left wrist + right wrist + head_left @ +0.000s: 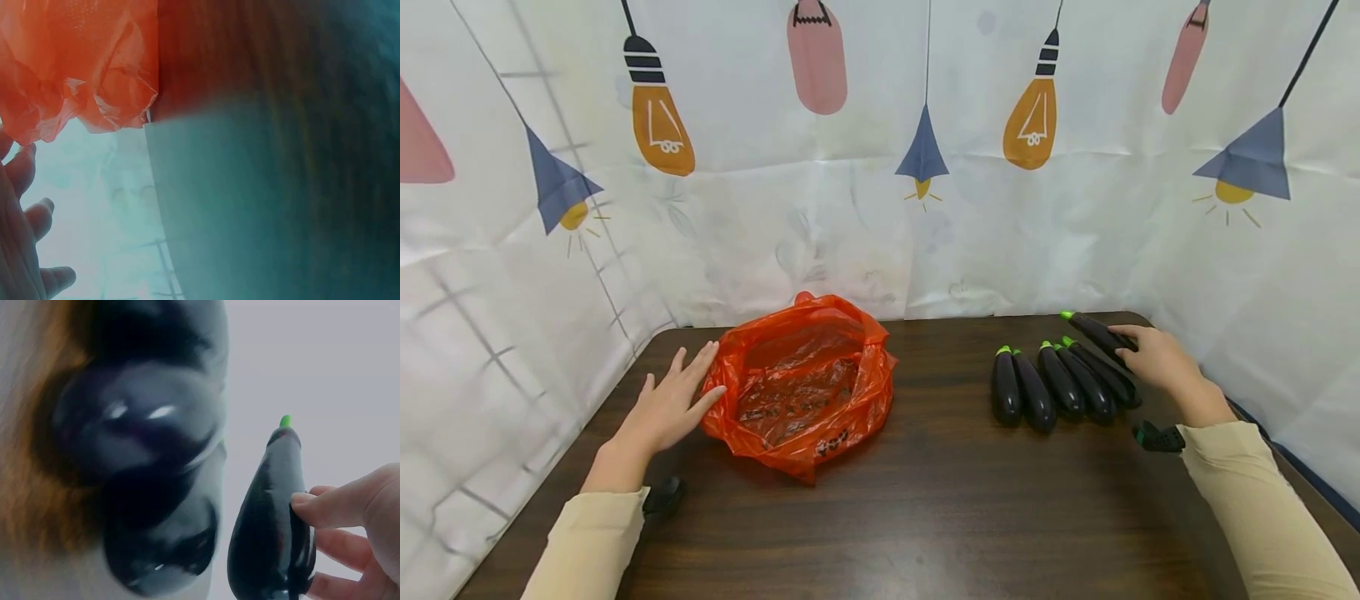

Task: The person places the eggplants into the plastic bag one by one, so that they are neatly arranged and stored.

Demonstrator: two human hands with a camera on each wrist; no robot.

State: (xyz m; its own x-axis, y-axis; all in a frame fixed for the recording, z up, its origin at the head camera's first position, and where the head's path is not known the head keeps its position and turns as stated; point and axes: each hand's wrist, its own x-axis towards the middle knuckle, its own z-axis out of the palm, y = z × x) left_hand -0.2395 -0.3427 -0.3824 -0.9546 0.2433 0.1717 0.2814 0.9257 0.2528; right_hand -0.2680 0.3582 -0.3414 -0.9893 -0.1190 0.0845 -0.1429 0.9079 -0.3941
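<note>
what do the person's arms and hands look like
The left sleeve and right sleeve are plain cream and long, reaching the wrists. A dark left wrist camera and right wrist camera show by the cuffs. The left hand and right hand wear no gloves.

On the head, facing forward and down, widest and farthest; covering left fingers [700,362], right fingers [1129,332], surface [917,517] between and sheet [850,225] beyond. On the left wrist, framed sideways, looking close past left fingers to orange bag [106,56] and sheet beyond; sharing orange bag and left fingers with head view. On the right wrist, also sideways, very near, facing right fingers, held eggplant [265,531] and other eggplants [137,425] beside them; sharing these with head view.
</note>
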